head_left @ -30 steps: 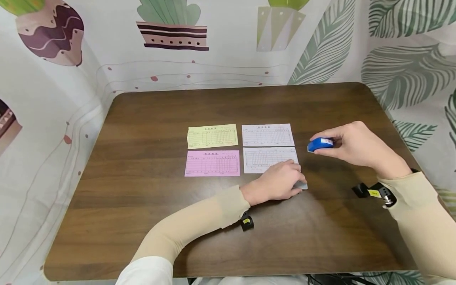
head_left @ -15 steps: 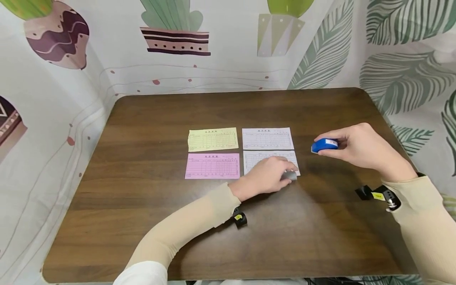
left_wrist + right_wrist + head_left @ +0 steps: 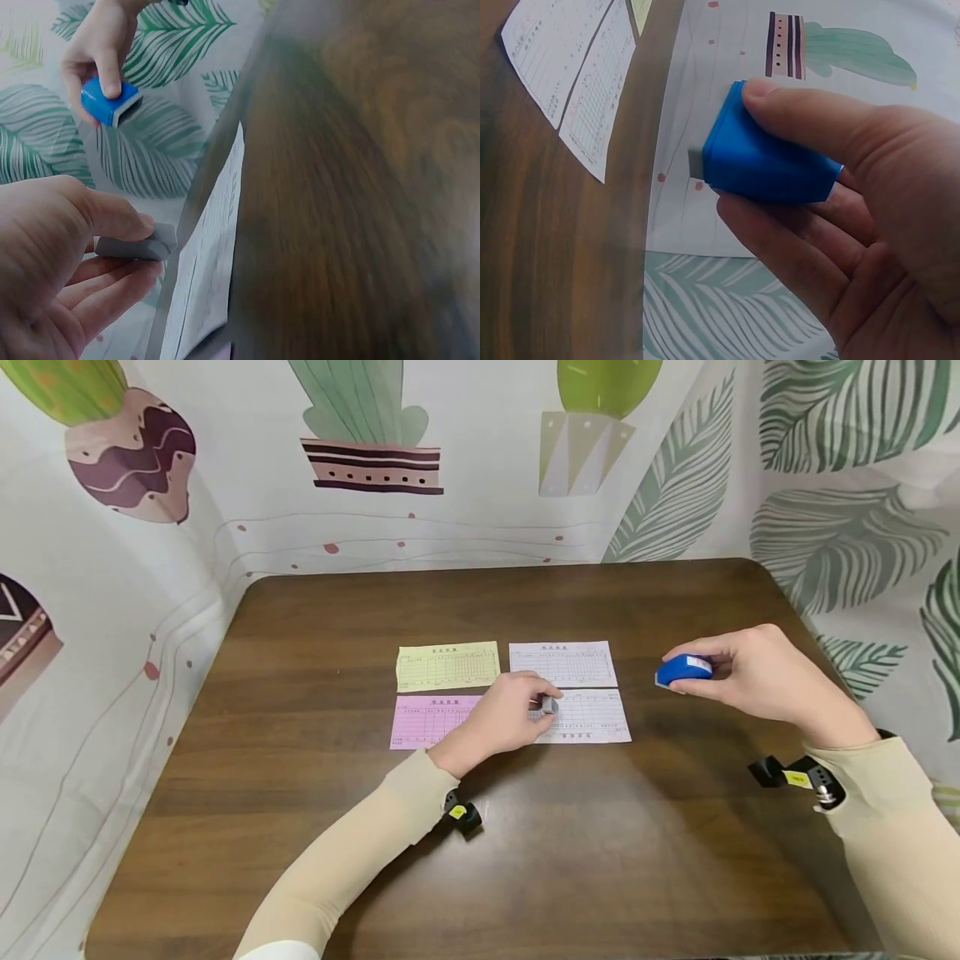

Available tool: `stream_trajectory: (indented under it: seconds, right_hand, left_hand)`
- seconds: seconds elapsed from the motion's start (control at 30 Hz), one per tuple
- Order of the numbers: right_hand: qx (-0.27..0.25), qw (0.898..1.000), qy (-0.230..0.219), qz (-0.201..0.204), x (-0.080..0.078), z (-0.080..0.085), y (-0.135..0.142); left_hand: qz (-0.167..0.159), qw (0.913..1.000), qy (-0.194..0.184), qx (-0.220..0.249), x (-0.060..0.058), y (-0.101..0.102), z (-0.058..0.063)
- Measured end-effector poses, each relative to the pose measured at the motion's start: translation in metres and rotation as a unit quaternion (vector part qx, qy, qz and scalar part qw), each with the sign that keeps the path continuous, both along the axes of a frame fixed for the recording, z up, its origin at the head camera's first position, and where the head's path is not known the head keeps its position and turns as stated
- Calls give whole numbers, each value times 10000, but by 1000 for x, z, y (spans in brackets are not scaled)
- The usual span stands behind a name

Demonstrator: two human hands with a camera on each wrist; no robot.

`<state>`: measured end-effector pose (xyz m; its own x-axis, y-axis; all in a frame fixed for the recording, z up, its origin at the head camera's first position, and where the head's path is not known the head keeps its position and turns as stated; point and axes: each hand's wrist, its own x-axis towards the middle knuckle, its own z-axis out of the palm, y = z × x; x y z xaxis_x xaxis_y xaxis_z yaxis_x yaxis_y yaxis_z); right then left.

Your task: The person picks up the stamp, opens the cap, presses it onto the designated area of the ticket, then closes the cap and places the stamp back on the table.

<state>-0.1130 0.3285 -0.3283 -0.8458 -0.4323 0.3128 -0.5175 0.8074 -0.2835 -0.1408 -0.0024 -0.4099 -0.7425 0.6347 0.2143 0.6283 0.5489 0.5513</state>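
My right hand (image 3: 757, 677) pinches a blue stamp (image 3: 686, 668) between thumb and fingers, held up to the right of the paper forms. A small label shows on the stamp's top, and a pale edge sticks out of its underside in the right wrist view. Between thumb and fingertips, my left hand (image 3: 506, 714) holds a small grey cap (image 3: 139, 244). That hand is over the seam between the pink form (image 3: 423, 722) and the lower white form (image 3: 592, 717), hiding part of both. The lower form's heading reads upside down along its near edge.
Behind these lie a yellow form (image 3: 446, 666) and another white form (image 3: 562, 664), completing a two-by-two layout on the brown wooden table (image 3: 300, 827). A patterned cloth (image 3: 480, 410) hangs behind the table.
My left hand has moved left with the grey cap, from the lower white form's right corner to its left edge. My right hand, still holding the stamp, has shifted slightly right.
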Motion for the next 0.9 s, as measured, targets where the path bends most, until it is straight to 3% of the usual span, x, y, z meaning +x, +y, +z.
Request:
stream_trajectory:
  seconds: [0.47,0.9]
  right_hand:
    - [-132,9994,-297,-126,-3,8,-5]
    - [-373,9987,-281,187,-7,5,-15]
  left_hand:
    - [353,9958,-661,522,-6,-27,-1]
    - [476,9953,-672,508,-6,-28,1]
